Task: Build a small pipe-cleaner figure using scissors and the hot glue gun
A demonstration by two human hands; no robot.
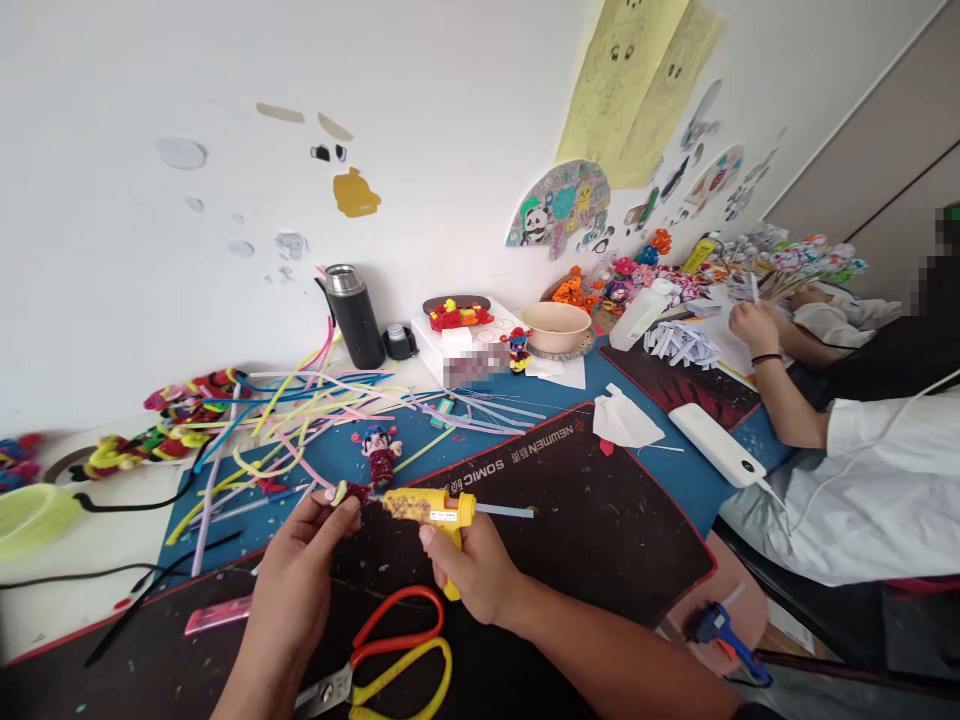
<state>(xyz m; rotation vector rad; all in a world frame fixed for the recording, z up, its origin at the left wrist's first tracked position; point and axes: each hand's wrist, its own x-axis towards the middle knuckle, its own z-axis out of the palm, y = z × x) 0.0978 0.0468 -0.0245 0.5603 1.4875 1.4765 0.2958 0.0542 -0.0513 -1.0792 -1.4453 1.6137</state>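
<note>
My left hand [296,570] is closed, pinching a small dark red fuzzy piece [360,492] with a pale yellow part between thumb and fingers. My right hand [484,575] is wrapped round the handle of a yellow hot glue gun [420,504]. Its nozzle points left, at or very near the fuzzy piece; contact cannot be made out. A glue stick [506,512] juts from the gun's back. Just beyond stands a small fuzzy doll [380,462] with a blue and red hat. Scissors [328,690] with red and yellow handles lie open below my hands.
Coloured pipe cleaners [277,425] spread across the left of the table. A black thermos [358,325], a beige bowl [556,328] and a white power bank [716,445] stand around the mat [600,530]. A co-worker's hand [754,328] is at right, above a blue glue gun [724,635].
</note>
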